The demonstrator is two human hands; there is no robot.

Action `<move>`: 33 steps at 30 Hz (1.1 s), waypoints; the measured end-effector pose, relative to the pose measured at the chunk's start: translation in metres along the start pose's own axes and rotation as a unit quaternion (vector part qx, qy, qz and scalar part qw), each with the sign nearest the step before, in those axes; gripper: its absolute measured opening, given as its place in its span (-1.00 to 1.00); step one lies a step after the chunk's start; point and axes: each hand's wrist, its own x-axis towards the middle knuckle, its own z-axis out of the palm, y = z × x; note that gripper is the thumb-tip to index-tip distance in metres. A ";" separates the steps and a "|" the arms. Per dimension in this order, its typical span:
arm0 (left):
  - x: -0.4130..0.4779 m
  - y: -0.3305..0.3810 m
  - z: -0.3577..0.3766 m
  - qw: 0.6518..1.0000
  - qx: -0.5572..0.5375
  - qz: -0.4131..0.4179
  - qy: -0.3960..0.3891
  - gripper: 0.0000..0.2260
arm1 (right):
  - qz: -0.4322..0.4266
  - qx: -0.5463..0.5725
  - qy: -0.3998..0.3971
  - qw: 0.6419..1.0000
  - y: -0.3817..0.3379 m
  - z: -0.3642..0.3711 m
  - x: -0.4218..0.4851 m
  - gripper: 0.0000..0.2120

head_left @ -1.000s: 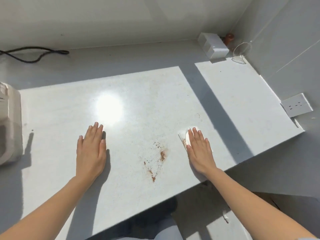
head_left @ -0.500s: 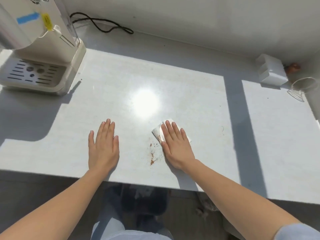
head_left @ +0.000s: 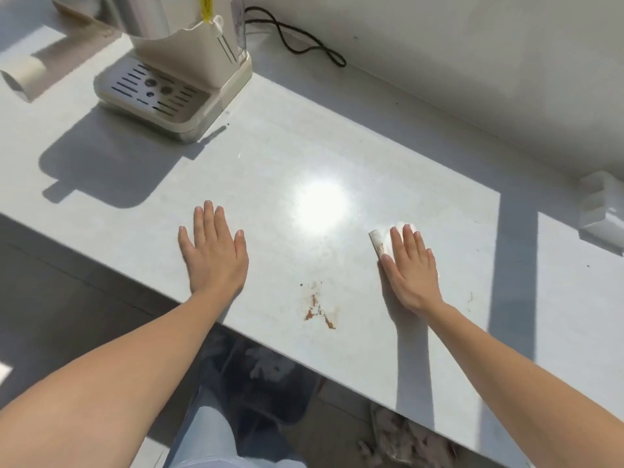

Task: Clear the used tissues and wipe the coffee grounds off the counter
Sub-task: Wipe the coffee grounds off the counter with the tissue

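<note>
Desk (head_left: 337, 146): pale stone-like top, smooth, polished, throwing bright sun glare. Tissue (head_left: 380, 239): soft white paper, creased, matt, brown-stained along edge. Coffee grounds (head_left: 319, 310): rusty brown smear, gritty specks. Machine (head_left: 189, 52): cream plastic shell, satin finish. Drip tray (head_left: 152, 91): slotted grille, same cream plastic by look. Cord (head_left: 297, 42): black, matt, rubbery. Wall (head_left: 472, 62): white, matt, flat. Box (head_left: 604, 211): white plastic, slight gloss.
</note>
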 end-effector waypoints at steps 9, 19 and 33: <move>0.003 0.000 0.001 1.000 0.004 0.009 -0.010 -0.44 | -0.018 -0.043 0.035 0.998 -0.030 -0.008 0.083 -0.46; 0.005 -0.001 -0.002 0.999 -0.050 0.014 -0.001 -0.44 | -0.341 -0.095 -0.093 0.931 -0.113 0.021 0.029 -0.51; 0.033 -0.071 -0.028 0.995 -0.077 0.058 0.021 -0.61 | -0.265 0.047 -0.117 0.956 -0.110 0.010 -0.002 -0.49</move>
